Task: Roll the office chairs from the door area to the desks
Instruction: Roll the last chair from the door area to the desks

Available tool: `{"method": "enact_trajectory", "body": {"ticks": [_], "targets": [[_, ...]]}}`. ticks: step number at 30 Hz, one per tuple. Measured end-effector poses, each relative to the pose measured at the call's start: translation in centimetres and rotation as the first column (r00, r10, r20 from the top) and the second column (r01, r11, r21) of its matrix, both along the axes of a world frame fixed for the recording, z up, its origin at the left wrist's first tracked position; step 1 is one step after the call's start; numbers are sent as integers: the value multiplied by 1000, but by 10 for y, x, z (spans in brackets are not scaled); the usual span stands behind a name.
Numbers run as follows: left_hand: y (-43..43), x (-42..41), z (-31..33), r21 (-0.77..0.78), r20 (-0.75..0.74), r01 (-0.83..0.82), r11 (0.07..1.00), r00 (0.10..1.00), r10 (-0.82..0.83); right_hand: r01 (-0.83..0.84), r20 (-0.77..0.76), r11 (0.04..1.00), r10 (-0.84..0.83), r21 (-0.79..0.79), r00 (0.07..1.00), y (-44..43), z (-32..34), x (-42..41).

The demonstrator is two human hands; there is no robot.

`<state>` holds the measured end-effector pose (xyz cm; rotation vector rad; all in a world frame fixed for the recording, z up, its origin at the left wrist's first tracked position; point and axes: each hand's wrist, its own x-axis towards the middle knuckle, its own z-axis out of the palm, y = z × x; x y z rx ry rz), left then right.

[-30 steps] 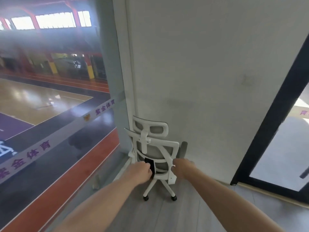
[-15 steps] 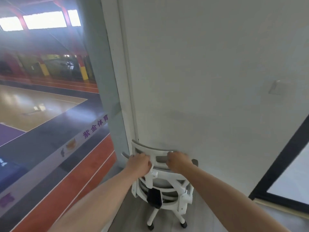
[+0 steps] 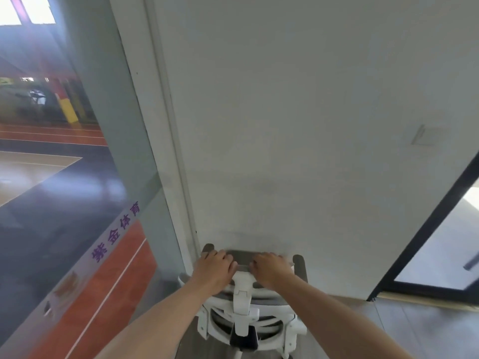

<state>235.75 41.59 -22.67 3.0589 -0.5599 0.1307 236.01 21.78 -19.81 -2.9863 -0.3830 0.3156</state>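
A white-framed office chair with grey mesh stands right below me, its back toward me and its front against the white wall. My left hand grips the left side of the chair's headrest. My right hand grips the right side of the same headrest. Grey armrests stick out on both sides. The chair's wheels are out of the picture.
The white wall rises directly ahead. A glass wall with purple lettering runs along the left, over a sports court below. A black-framed glass door is at the right. Grey floor lies at the right of the chair.
Both hands moved up from the chair's backrest to its headrest. The chair is now much closer beneath me, and my view has tilted up toward the wall.
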Motion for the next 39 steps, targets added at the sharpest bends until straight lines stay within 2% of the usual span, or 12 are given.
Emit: {"method": "enact_trajectory", "body": {"ticks": [3, 7, 10, 19, 21, 24, 31, 39], "targets": [[6, 8, -22, -68, 76, 26, 997, 997, -21, 67, 27, 996, -69, 52, 997, -1, -21, 1], [5, 7, -41, -115, 163, 61, 991, 986, -41, 83, 160, 996, -85, 23, 983, -8, -41, -12], [-2, 0, -48, -150, 199, 81, 985, 979, -51, 100, 253, 992, -117, 79, 960, -17, -50, -28], [-35, -78, -52, -133, 242, 134, 982, 965, -99, 135, 337, 988, -151, 69, 929, -53, -58, -115], [-43, -106, -55, -131, 244, 156, 979, 962, -120, 127, 325, 990, -142, 68, 935, -60, -62, -150], [-49, -150, -58, -127, 250, 195, 973, 955, -159, 190, 332, 970, -230, 150, 915, -63, -65, -203], [-55, -232, -66, -147, 255, 280, 949, 937, -237, 288, 253, 949, -313, 130, 915, -69, -72, -308], [-43, -252, -61, -162, 215, 324, 932, 934, -287, 278, 168, 960, -279, 31, 945, -60, -53, -351]]}}
